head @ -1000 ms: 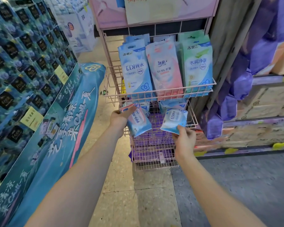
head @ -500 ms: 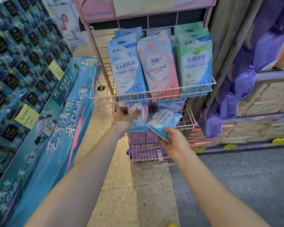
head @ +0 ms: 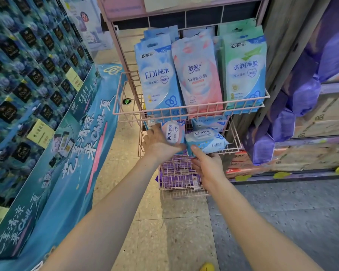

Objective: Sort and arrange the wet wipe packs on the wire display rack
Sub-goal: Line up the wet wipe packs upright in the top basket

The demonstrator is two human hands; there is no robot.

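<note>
At the middle basket of the pink wire rack (head: 190, 110), the left hand (head: 159, 142) grips a small pink pack (head: 173, 133) printed "99.9% 杀菌", its fingers (head: 152, 128) curled round the pack's left edge. Just beside it, the right hand (head: 207, 165) holds a small blue pack (head: 205, 140) marked "EDI纯水" over the basket's front rim, thumb on top; the fingers underneath are hidden. The two packs touch. Behind them lies another blue pack (head: 209, 123), half covered, its print too blurred to read.

Upright in the top basket stand three rows of tall packs with the 洁柔 brand: a blue one (head: 159, 75) reading "EDI纯水", a pink one (head: 198, 75) reading "99.9%杀菌", and a green one (head: 245, 65) reading "水润净肤". Their lower edges are crossed by the wire rim.

Purple packs (head: 176, 178) fill the bottom basket, labels unreadable. To the left, a teal display stand (head: 67, 153) carries "Chill一夏"; the yellow tags (head: 40, 133) above it are too small to make out.
</note>
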